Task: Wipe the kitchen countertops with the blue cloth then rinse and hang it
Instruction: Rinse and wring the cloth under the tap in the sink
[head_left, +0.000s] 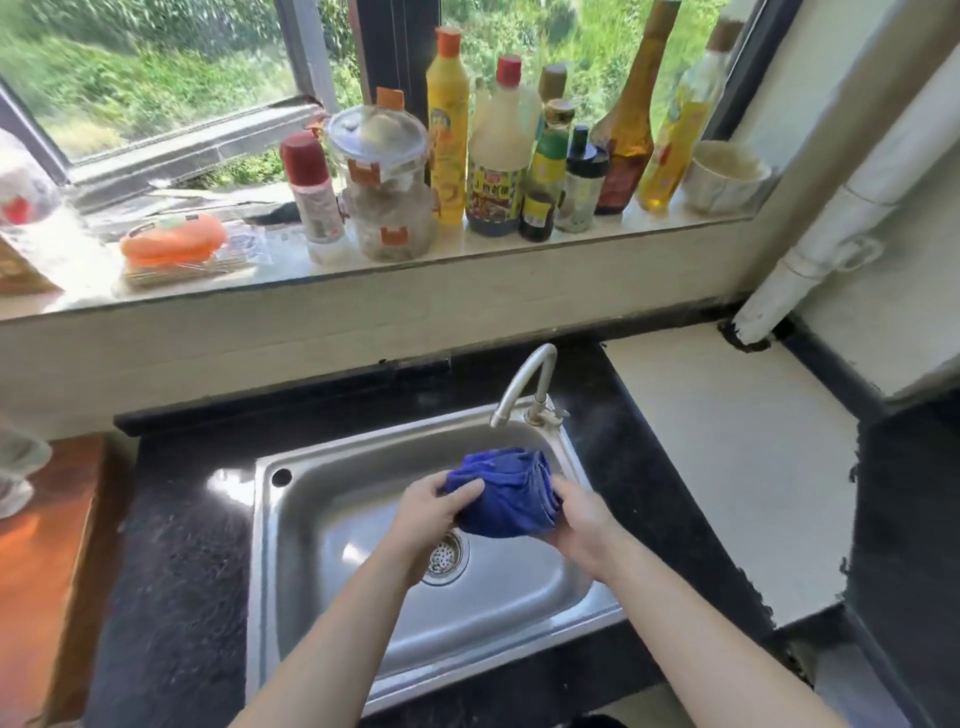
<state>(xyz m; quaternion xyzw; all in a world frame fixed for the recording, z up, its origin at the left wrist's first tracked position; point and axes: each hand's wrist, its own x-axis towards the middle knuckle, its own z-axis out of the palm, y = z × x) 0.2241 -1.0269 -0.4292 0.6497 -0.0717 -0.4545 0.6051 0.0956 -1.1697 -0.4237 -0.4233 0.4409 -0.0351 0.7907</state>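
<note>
The blue cloth (506, 491) is bunched into a wad over the steel sink (332, 525), just below the spout of the curved tap (524, 384). My left hand (434, 512) grips its left side with the thumb on top. My right hand (584, 519) grips its right side from below. No water stream is visible from the tap. The drain strainer (447, 558) lies under my left wrist.
Black countertop (176, 545) surrounds the sink, with a white surface (727, 457) to the right. The window ledge (467, 254) carries several bottles and jars, an orange container (174, 241) and a white bowl (724, 176). A wooden board (47, 545) sits at the left.
</note>
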